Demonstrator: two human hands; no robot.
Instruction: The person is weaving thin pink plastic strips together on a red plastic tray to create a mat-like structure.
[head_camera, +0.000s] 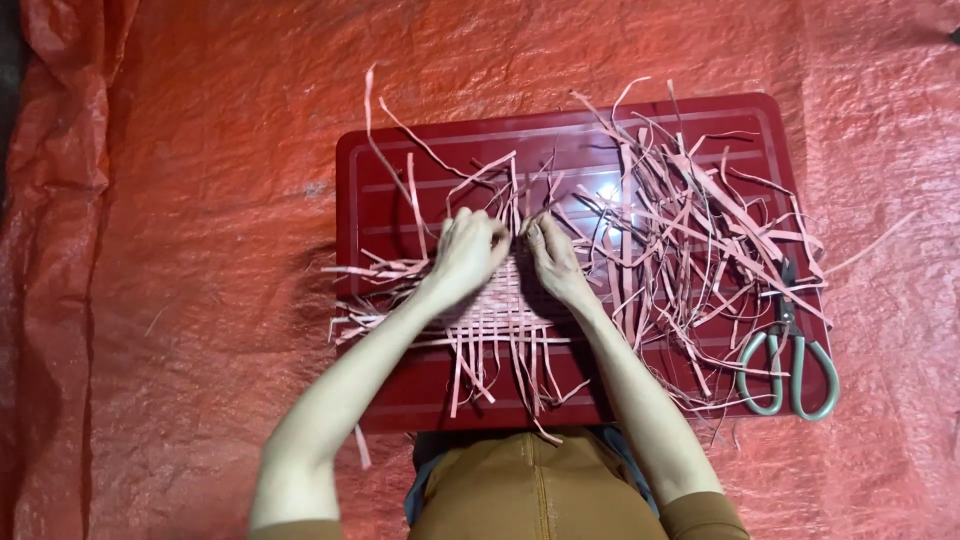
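Note:
A small woven mat of pink strips (495, 315) lies on a dark red tray (400, 180). Loose strip ends stick out of it on every side. My left hand (468, 250) rests on the mat's upper left part, fingers curled and pinching strips at the top edge. My right hand (552, 255) sits close beside it on the upper right part, fingertips also pressing on strips. Both hands almost touch at the mat's top edge.
A heap of loose pink strips (690, 230) covers the tray's right half. Grey-handled scissors (787, 360) lie at the tray's right front corner. The tray stands on an orange-red plastic sheet (180, 250). My brown-clad lap (540, 490) is at the near edge.

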